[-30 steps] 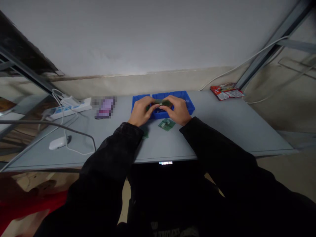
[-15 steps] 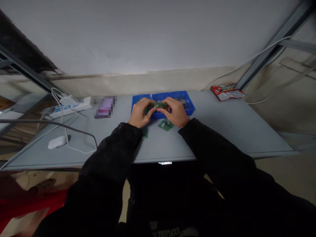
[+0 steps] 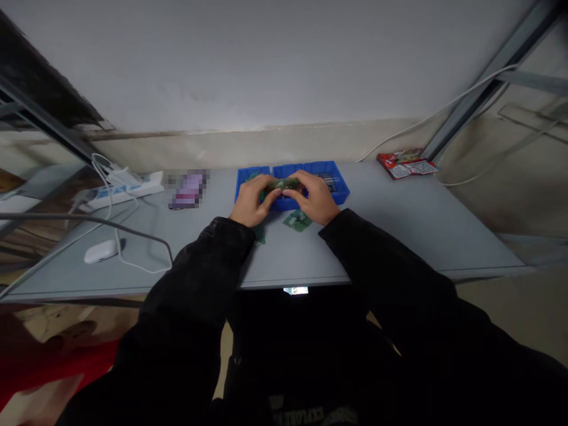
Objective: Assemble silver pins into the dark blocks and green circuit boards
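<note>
A green circuit board (image 3: 284, 184) is pinched between both hands, just above the blue bins. My left hand (image 3: 254, 200) grips its left end, and my right hand (image 3: 316, 197) its right end; the thumbs nearly meet in front. Fingers cover much of the board. Behind and below stand the blue bins (image 3: 284, 205) in a row: green pieces show in the left one, dark metallic parts in the right one. On the table in front lies another green circuit board (image 3: 297, 220). A further green board (image 3: 260, 234) is partly hidden by my left wrist.
On the grey table (image 3: 390, 236), a blurred-out phone (image 3: 190, 189), a power strip (image 3: 128, 190) with cables and a white earbud case (image 3: 101, 251) lie at left. A red packet (image 3: 407, 164) lies at back right. Metal posts and a wall bound the table.
The thumbs have shifted slightly on the held board, which stays between both hands. The whole view has moved a little; the other things on the table keep their places.
</note>
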### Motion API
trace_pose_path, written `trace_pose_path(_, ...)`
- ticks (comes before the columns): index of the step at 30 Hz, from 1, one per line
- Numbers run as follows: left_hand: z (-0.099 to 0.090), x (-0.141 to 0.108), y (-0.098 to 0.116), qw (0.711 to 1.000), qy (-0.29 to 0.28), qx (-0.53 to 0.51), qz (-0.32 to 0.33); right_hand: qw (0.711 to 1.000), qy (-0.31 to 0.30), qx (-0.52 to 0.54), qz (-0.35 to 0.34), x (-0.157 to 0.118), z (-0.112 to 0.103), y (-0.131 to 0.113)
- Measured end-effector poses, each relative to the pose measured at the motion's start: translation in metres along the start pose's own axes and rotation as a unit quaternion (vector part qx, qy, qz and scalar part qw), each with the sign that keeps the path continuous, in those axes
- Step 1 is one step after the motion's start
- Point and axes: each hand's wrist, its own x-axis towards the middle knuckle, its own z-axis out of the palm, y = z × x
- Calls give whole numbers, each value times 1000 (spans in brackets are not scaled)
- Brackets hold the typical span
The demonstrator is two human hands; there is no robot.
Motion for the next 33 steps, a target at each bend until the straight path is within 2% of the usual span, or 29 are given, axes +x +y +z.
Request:
trace_pose_path(7, 3, -1, 1, 999, 16, -21, 20, 1000, -8, -11, -10, 3, -4, -1)
trace_pose_path(13, 1, -1, 1, 1000, 16, -11, -5, 999, -44, -18, -3, -1, -2, 1)
trace_pose_path(19, 0, -1, 1, 1000, 26, 7, -2, 997, -14, -71, 9, -3, -2, 2)
trace_pose_path(23, 0, 0, 1, 999, 24, -30, 20, 999, -15, -33, 9, -1, -4, 0)
trace_pose_path(26, -1, 2, 0, 999, 23, -35, 9, 999, -10, 11, 30, -1, -3, 0)
trace_pose_path(31, -1, 2, 0, 1000, -13, -9, -9, 992, 53, 83, 80, -1, 2, 6)
trace_pose_path(33, 0, 0, -1, 1000, 1, -20, -23, 988, 64, 103, 95, -1, 2, 7)
